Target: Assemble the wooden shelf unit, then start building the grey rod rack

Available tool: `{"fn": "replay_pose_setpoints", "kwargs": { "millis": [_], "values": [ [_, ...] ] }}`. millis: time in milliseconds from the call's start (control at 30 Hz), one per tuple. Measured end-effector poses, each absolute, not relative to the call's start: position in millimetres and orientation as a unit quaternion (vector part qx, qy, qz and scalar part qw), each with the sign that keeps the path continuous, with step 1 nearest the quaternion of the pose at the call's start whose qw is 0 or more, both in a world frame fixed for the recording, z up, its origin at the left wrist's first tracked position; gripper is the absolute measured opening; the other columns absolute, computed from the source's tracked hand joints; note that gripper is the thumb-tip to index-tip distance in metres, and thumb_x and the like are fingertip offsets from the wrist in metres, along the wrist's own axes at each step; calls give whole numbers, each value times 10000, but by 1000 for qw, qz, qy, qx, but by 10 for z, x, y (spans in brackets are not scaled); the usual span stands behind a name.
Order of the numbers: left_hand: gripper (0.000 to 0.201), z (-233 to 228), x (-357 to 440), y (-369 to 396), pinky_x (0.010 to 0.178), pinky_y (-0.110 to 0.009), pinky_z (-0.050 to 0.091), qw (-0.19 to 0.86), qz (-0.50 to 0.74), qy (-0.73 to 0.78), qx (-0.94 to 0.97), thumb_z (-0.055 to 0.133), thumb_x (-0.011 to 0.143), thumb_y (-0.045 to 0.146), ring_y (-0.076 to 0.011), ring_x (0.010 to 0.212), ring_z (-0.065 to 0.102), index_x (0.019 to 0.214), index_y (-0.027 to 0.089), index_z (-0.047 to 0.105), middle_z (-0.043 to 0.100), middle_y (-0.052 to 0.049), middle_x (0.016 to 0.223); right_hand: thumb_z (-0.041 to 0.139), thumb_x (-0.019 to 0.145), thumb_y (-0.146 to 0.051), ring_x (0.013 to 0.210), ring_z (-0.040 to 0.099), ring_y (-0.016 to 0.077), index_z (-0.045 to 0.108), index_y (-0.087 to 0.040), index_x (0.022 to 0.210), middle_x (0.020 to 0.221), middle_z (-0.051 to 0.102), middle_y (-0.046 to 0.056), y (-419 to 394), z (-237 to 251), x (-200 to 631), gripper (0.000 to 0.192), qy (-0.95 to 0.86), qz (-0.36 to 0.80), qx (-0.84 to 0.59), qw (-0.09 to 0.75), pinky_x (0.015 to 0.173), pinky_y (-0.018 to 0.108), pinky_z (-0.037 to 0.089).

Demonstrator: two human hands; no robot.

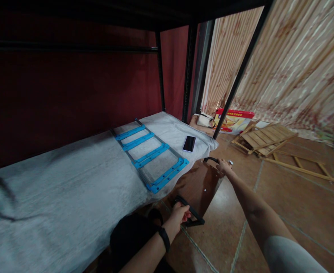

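Note:
A small brown folding table (199,184) with black metal legs is low beside the bed's edge, tilted over the tiled floor. My left hand (181,212), with a black band on the wrist, has its fingers curled at the black leg (193,212) on the near end. At the far end my right hand (224,167) grips the table's edge next to another black leg (210,159). A small white thing (231,162) shows by the right fingers; what it is I cannot make out. The tabletop's left side is partly hidden by the sheet.
On the grey-white bed sheet (78,178) lie a blue-slatted metal frame (152,151) and a phone (189,144). Black bed posts (240,72) rise at the right. Farther off are a red-yellow box (235,120), a white bag (205,120) and a folded wooden rack (269,138).

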State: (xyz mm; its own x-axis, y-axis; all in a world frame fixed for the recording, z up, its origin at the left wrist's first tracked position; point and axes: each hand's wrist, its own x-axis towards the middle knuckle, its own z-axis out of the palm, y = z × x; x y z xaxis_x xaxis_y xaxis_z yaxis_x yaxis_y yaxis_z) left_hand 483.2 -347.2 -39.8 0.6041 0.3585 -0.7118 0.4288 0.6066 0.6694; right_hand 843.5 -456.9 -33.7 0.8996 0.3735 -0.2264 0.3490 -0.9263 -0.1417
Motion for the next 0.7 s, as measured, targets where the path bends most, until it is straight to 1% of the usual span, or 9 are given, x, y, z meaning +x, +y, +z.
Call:
{"fn": "replay_pose_setpoints", "kwargs": {
  "millis": [200,300,433,567,700],
  "values": [
    [232,-389,4799,-3460,517,-177,379,791,-21,438,427,715,788,256,-83,545,590,901,153,540,639,-1,680,471,855,-240,1282,479,300,431,-216,1423,1339,531,154,-4647,-287,8363,570,-175,114,-977,49,1037,515,353],
    [296,-380,4794,-3479,522,-180,390,798,-12,440,411,760,745,289,-90,553,595,892,160,538,627,12,670,471,846,-244,1298,461,304,382,-217,1456,1355,514,156,-4675,-273,8347,617,-165,106,-979,53,1061,558,310],
    [374,-340,4752,-3465,536,-181,403,805,-9,439,399,821,681,328,-88,564,599,869,161,545,639,7,688,477,836,-264,1288,465,318,365,-210,1470,1342,524,162,-4720,-256,8343,646,-150,103,-981,59,1053,595,305],
    [345,-287,4688,-3415,550,-183,415,804,-10,442,398,807,709,317,-87,567,605,873,153,553,662,-16,713,477,838,-289,1288,468,324,374,-232,1468,1340,532,156,-4762,-243,8318,641,-142,103,-982,66,1042,599,324],
    [292,-260,4628,-3358,558,-187,427,801,-4,461,381,766,764,302,-87,559,606,910,153,561,685,-32,742,472,852,-346,1317,440,331,377,-236,1466,1384,505,154,-4802,-236,8256,631,-133,105,-982,83,1054,632,306]
  ]
}}
